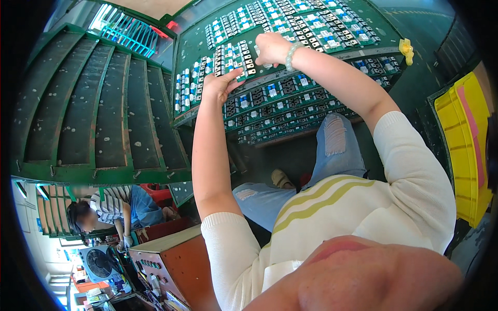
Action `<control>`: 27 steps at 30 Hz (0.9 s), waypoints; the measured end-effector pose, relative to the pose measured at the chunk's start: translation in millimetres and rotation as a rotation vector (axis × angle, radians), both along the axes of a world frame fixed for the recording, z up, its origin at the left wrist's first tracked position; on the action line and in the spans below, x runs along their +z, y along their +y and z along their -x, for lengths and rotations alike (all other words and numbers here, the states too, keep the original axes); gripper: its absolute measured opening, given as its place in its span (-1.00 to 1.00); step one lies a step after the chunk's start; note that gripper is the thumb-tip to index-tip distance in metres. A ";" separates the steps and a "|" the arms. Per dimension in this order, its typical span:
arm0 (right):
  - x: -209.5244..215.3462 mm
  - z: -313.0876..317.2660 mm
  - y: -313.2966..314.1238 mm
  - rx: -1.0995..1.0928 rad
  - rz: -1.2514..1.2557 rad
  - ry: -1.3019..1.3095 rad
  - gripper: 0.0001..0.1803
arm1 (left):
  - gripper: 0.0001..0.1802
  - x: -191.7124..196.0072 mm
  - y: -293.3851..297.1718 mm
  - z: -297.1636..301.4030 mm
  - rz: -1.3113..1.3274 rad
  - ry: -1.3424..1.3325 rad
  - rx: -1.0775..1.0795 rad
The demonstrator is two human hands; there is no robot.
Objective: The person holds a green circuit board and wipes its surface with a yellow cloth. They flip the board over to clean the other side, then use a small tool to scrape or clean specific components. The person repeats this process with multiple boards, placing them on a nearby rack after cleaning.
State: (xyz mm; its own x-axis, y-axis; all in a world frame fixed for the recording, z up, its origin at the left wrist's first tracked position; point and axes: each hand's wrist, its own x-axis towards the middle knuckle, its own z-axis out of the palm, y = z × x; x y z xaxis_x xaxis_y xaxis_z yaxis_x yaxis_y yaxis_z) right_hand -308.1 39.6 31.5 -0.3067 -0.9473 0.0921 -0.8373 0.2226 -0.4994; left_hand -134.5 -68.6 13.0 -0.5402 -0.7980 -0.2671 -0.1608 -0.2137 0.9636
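A yellow crate [461, 150] stands right; a fan [98, 263] and orange cabinet [181, 264] sit lower left.

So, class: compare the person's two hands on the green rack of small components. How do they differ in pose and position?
1. The left hand lies open, fingers spread flat on the rack; the right hand is curled in a loose fist.
2. The left hand sits lower and nearer the rack's left edge; the right hand reaches higher.
3. Only the right wrist wears a pale bead bracelet.

Both are bare and touch rows of components.

Rows of small blue-and-white components [236, 54] on green tiered rack [192, 39]
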 end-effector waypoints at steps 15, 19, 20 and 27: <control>-43.2 21.9 33.0 0.057 0.460 0.200 -0.71 | -0.36 -36.1 6.3 -2.0 0.559 -0.125 0.349; -53.9 30.1 44.3 0.067 0.507 0.221 -0.74 | -0.33 -35.0 17.4 12.8 0.606 -0.173 0.400; -50.1 20.3 41.5 0.097 0.522 0.207 -0.74 | -0.28 -68.5 -15.9 4.8 0.765 -0.261 0.496; -55.6 7.3 44.4 0.189 0.585 0.265 -0.63 | -0.21 -34.6 7.5 19.9 0.357 -0.172 0.330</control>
